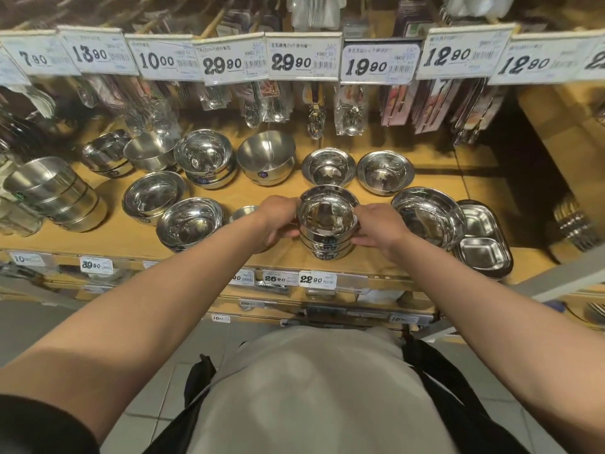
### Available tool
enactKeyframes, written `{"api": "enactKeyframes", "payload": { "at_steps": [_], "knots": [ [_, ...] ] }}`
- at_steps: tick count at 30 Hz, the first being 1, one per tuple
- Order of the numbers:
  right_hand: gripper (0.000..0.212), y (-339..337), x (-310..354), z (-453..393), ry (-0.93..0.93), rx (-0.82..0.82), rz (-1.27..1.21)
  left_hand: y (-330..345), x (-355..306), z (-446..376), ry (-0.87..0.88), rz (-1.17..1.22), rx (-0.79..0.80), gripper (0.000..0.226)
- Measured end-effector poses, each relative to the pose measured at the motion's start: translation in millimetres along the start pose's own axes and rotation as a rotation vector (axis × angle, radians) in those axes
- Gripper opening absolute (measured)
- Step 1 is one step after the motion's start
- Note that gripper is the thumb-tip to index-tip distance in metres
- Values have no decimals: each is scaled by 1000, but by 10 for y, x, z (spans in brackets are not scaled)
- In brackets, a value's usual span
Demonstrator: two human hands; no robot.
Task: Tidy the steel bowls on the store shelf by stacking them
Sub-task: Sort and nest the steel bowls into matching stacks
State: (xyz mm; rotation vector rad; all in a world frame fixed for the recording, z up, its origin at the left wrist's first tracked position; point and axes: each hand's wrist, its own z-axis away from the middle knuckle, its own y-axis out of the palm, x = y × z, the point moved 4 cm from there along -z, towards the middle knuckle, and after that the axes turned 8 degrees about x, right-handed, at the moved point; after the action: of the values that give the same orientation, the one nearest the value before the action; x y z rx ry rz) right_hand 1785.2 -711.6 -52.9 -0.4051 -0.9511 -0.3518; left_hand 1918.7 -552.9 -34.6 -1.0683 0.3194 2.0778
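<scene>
You're standing at a store shelf [268, 188], wooden, w/ price tags [304, 60] hanging above and packaged cutlery behind. Your left hand [278, 221] and right hand [376, 229] are both gripping the bowl stack [327, 231], fingers curled round its sides, near the front edge, centre. Looks like three or so bowls nested; the top one is sitting roughly level.

Risks from here: the stack is sitting close to the front lip, so a nudge toward you could be tipping it off. Steel on steel is slippery, so squeezing unevenly may be skewing the top bowl. A wider flanged bowl [329, 191] is touching the stack from behind, and a shallow dish [429, 217] is lying just right of your right hand; sliding sideways could knock either. Loose bowls at left [190, 224] aren't stacked yet.
</scene>
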Motion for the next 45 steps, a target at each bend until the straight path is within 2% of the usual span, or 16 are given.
{"api": "enactKeyframes", "payload": {
  "at_steps": [6,9,13,17,22,32,36,45],
  "knots": [
    [53,41,20,72,-5,5,-4,-30,-31,20,22,-13,-1,18],
    [38,56,33,90,-9,6,-41,-51,-48,29,40,-11,-5,17],
    [51,101,-7,127,7,-17,-37,-60,-12,35,17,-20,-5,18],
    [52,129,-33,110,4,-17,-54,-71,-27,49,29,-30,-1,20],
    [24,178,-43,92,-9,3,-96,-81,-59,63,45,-45,-1,21],
    [25,199,-66,67,15,-41,-106,-112,-41,62,34,-20,50,18],
    [35,183,-67,55,44,-65,-78,-120,-24,54,36,-30,64,20],
    [22,159,-48,47,68,-81,-63,-100,52,47,27,55,66,25]
  ]
}}
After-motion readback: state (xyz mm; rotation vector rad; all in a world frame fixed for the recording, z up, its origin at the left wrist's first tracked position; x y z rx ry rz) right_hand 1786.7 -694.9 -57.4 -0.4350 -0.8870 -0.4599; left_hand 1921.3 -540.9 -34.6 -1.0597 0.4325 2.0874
